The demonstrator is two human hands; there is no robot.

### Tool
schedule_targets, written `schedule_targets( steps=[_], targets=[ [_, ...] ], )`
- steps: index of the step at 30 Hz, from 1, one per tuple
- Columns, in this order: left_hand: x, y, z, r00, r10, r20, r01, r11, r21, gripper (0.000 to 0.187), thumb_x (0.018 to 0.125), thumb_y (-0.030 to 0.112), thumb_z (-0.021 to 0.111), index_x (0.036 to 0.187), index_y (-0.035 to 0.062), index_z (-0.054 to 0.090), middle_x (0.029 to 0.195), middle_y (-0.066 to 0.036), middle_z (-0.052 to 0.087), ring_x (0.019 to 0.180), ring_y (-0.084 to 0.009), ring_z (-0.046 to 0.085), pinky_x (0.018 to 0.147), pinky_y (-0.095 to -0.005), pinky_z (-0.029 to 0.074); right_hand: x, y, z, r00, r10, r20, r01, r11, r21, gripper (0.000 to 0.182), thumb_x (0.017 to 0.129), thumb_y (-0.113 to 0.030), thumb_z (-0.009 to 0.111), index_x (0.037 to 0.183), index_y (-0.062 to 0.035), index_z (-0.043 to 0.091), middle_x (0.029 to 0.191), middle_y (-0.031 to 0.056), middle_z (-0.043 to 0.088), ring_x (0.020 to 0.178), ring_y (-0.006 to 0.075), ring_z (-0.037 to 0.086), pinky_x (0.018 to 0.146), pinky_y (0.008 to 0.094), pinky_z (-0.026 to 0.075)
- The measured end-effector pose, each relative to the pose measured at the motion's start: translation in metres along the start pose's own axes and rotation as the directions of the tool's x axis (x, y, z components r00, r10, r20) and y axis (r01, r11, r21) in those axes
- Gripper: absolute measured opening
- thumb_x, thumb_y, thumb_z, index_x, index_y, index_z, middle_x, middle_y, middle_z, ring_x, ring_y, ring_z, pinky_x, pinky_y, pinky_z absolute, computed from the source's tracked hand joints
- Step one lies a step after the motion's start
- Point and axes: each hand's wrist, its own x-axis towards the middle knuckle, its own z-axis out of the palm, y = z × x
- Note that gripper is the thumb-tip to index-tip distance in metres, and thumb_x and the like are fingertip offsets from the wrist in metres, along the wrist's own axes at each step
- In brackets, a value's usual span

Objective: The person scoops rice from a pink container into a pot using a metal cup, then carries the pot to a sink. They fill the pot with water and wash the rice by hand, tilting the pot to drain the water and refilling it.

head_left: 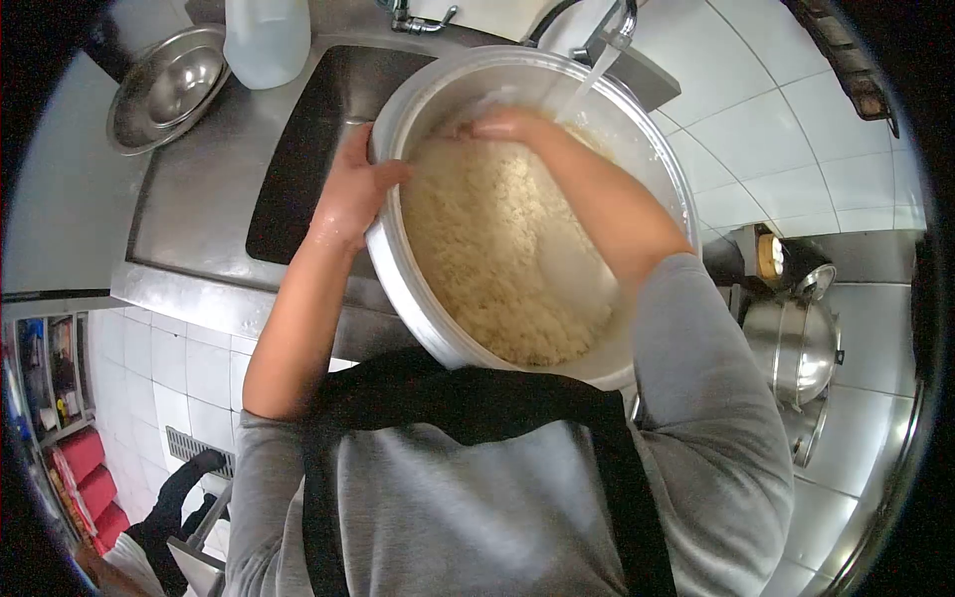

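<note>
A large, wide metal pot [390, 249] is tilted slightly over the sink area, its lower part filled with pale, wet rice [497, 269]. Water [593, 80] runs from the tap [623, 32] into its far side. My left hand [353, 194] grips the pot's left rim, thumb over the edge and fingers along the outside wall. Reaching inside, my right hand [502, 124] is at the far inner wall, at the edge of the rice. Motion blur smears its fingers, and cloudy water partly hides them.
Left of the pot is a dark sink basin [298, 189] in a steel counter [189, 224]. A translucent jug [267, 45] and nested metal bowls [174, 95] stand there. Steel pots [791, 343] are at the right. Another person [164, 527] is at lower left, near red bins [90, 478].
</note>
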Motion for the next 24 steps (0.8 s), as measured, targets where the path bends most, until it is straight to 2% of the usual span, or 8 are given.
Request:
schedule_targets(
  steps=[2, 5, 8, 10, 12, 17, 20, 24],
  targets=[
    [0.002, -0.002, -0.002, 1.000, 0.011, 0.003, -0.010, 1.000, -0.016, 0.051, 0.065, -0.001, 0.057, 0.114, -0.0060, 0.043, 0.102, -0.016, 0.055, 0.091, -0.0234, 0.055, 0.082, -0.0322, 0.043, -0.007, -0.059, -0.001, 0.933, -0.067, 0.355, 0.116, 0.986, -0.120, 0.071, 0.074, -0.060, 0.053, 0.120, -0.0061, 0.050, 0.124, 0.0145, 0.048, 0.114, 0.0275, 0.044, 0.098, 0.0376, 0.032],
    [0.003, -0.001, -0.002, 1.000, -0.001, -0.004, 0.001, 1.000, 0.017, 0.053, 0.065, -0.001, 0.059, 0.115, -0.0072, 0.041, 0.102, -0.017, 0.054, 0.091, -0.0241, 0.055, 0.081, -0.0330, 0.044, -0.035, -0.114, 0.037, 0.827, -0.001, 0.562, 0.201, 0.935, -0.293, 0.067, 0.066, -0.057, 0.063, 0.106, -0.0034, 0.059, 0.104, 0.0177, 0.058, 0.098, 0.0267, 0.053, 0.087, 0.0355, 0.040],
    [0.004, -0.005, -0.006, 1.000, -0.010, -0.014, 0.010, 1.000, 0.027, 0.055, 0.065, 0.000, 0.060, 0.115, -0.0075, 0.040, 0.102, -0.018, 0.054, 0.090, -0.0245, 0.055, 0.080, -0.0331, 0.044, -0.090, -0.121, 0.058, 0.754, -0.142, 0.641, 0.445, 0.828, -0.340, 0.071, 0.068, -0.059, 0.060, 0.118, -0.0087, 0.053, 0.119, 0.0141, 0.052, 0.111, 0.0325, 0.045, 0.101, 0.0425, 0.026],
    [0.002, -0.009, -0.006, 1.000, -0.018, -0.009, 0.019, 0.999, 0.027, 0.055, 0.064, 0.001, 0.060, 0.115, -0.0074, 0.040, 0.101, -0.019, 0.054, 0.089, -0.0249, 0.056, 0.080, -0.0330, 0.044, -0.131, -0.106, 0.059, 0.777, -0.359, 0.516, 0.563, 0.764, -0.315, 0.061, 0.054, -0.047, 0.073, 0.097, -0.0057, 0.064, 0.110, 0.0159, 0.056, 0.108, 0.0268, 0.050, 0.102, 0.0385, 0.024],
    [0.002, -0.007, -0.006, 1.000, -0.013, 0.003, 0.013, 0.999, 0.034, 0.056, 0.064, 0.001, 0.061, 0.115, -0.0073, 0.040, 0.101, -0.019, 0.054, 0.088, -0.0255, 0.056, 0.080, -0.0328, 0.044, -0.156, -0.122, 0.028, 0.657, 0.138, 0.741, 0.411, 0.759, -0.505, 0.058, 0.052, -0.040, 0.073, 0.101, -0.0127, 0.064, 0.124, 0.0119, 0.048, 0.119, 0.0243, 0.040, 0.107, 0.0419, 0.013],
    [0.001, -0.007, -0.003, 0.999, 0.024, -0.023, -0.024, 0.999, 0.028, 0.053, 0.063, 0.000, 0.059, 0.113, -0.0070, 0.042, 0.101, -0.019, 0.055, 0.087, -0.0256, 0.056, 0.079, -0.0326, 0.044, -0.254, -0.048, 0.032, 0.938, -0.252, 0.239, 0.318, 0.900, -0.298, 0.036, 0.062, -0.021, 0.068, 0.098, -0.0195, 0.064, 0.135, 0.0092, 0.032, 0.120, 0.0375, 0.034, 0.100, 0.0544, 0.026],
    [0.001, -0.003, -0.001, 0.999, 0.018, -0.029, -0.016, 0.999, 0.039, 0.051, 0.063, -0.001, 0.057, 0.112, -0.0066, 0.043, 0.102, -0.019, 0.055, 0.088, -0.0255, 0.056, 0.079, -0.0325, 0.044, -0.250, -0.059, 0.072, 0.936, 0.023, 0.351, 0.128, 0.907, -0.401, 0.040, 0.065, -0.013, 0.065, 0.105, -0.0154, 0.060, 0.139, 0.0107, 0.024, 0.117, 0.0434, 0.034, 0.091, 0.0502, 0.040],
    [-0.004, -0.003, 0.000, 0.999, 0.026, -0.019, -0.027, 0.999, -0.046, 0.053, 0.063, -0.002, 0.057, 0.114, -0.0059, 0.043, 0.102, -0.018, 0.055, 0.088, -0.0255, 0.056, 0.080, -0.0325, 0.044, -0.191, -0.083, 0.094, 0.919, 0.181, 0.351, 0.003, 0.885, -0.465, 0.049, 0.072, -0.016, 0.058, 0.120, -0.0108, 0.048, 0.134, 0.0145, 0.031, 0.106, 0.0306, 0.050, 0.075, 0.0439, 0.049]
  ],
)
